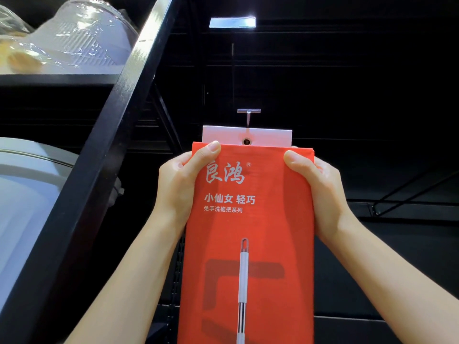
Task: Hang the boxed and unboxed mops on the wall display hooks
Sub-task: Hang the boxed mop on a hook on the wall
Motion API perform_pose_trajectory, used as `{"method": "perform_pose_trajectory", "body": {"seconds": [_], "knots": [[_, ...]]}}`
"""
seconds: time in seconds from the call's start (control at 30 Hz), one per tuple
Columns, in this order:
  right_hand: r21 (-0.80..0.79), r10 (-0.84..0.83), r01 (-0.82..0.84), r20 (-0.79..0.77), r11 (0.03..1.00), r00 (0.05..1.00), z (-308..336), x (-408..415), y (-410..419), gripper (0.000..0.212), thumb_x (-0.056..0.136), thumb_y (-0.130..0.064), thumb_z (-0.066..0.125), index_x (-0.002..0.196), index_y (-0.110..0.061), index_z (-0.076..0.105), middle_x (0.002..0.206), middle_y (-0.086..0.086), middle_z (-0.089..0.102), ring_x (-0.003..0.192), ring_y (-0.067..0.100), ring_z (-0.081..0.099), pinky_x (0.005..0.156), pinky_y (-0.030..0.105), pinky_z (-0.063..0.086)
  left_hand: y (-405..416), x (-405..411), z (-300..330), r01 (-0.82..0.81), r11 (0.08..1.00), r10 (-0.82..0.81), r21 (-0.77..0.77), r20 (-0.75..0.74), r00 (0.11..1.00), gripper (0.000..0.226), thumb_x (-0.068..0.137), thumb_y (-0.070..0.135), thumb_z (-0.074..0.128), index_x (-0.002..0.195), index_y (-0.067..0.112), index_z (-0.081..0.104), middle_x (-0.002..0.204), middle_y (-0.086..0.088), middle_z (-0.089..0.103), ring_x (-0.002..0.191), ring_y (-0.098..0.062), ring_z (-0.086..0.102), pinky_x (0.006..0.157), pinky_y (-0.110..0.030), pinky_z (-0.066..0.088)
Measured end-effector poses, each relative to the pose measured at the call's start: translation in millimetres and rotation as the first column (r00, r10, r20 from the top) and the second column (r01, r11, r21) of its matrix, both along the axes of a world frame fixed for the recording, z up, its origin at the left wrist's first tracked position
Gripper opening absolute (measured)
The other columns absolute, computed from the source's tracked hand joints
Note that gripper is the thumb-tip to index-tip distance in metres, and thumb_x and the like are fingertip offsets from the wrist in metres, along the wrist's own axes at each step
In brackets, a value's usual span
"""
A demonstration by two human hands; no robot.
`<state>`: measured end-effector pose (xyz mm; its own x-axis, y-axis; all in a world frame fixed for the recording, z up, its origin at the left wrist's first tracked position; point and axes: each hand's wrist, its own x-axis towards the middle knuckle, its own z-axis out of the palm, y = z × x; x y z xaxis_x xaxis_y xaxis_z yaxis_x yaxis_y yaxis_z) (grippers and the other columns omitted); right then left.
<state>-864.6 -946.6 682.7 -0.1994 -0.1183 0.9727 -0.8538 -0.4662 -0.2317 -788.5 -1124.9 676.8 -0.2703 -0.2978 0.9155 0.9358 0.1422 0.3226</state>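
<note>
Head view: red mop box (248, 232) stands upright, long axis vertical, white hang tab (268, 136) topmost just under the wall hook (248, 115). Left hand (181, 184) and right hand (320, 187) each grip its upper edges, thumbs on front. Wrapped goods (74, 43) sit on the shelf (57, 78) far left of both.

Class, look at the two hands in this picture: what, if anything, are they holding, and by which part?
Both hands, left hand and right hand, grip the red mop box by its upper side edges, thumbs on its front face.
</note>
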Motion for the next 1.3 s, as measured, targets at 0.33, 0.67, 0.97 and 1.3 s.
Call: {"method": "perform_pose_trajectory", "body": {"seconds": [0.33,0.67,0.97,1.3], "knots": [[0.046,-0.050,0.049,0.015,0.998,0.999,7.4,-4.1,2.6,0.040,0.078,-0.040,0.063,0.096,-0.004,0.070,0.097,0.018,0.073,0.079,0.027,0.070,0.072,0.041,0.057,-2.0,0.1,3.9,-0.026,0.999,0.027,-0.036,0.014,1.000,0.038,0.070,0.047,0.069,0.077,0.010,0.076,0.078,-0.013,0.075,0.066,-0.023,0.072,0.061,-0.032,0.057],[0.148,-0.087,0.081,0.035,0.986,0.996,13.8,1.2,6.9,0.063,0.066,-0.051,0.066,0.100,0.001,0.068,0.102,0.024,0.071,0.085,0.034,0.069,0.086,0.057,0.051,-0.1,8.3,4.3,0.027,0.998,-0.023,-0.063,0.059,0.998,0.061,0.058,0.054,0.072,0.088,0.001,0.074,0.082,-0.017,0.075,0.067,-0.025,0.071,0.065,-0.034,0.058],[0.206,-0.119,0.093,0.118,0.974,0.986,12.4,-10.9,6.2,0.050,0.071,-0.051,0.063,0.089,-0.005,0.073,0.086,0.012,0.075,0.071,0.024,0.069,0.073,0.038,0.052,-3.2,0.9,-0.1,0.032,0.998,-0.023,-0.060,0.160,0.987,0.043,0.062,0.051,0.070,0.074,0.011,0.077,0.079,-0.015,0.075,0.065,-0.025,0.072,0.064,-0.033,0.058],[0.203,-0.115,0.072,0.206,0.976,0.972,5.7,-43.0,-6.9,0.050,0.071,-0.049,0.063,0.092,-0.006,0.074,0.087,0.011,0.074,0.074,0.024,0.069,0.076,0.039,0.052,-13.8,-33.6,-2.4,0.028,0.999,-0.017,-0.038,0.252,0.968,0.037,0.072,0.052,0.070,0.071,0.016,0.078,0.078,-0.010,0.076,0.066,-0.023,0.072,0.067,-0.034,0.056]]}}
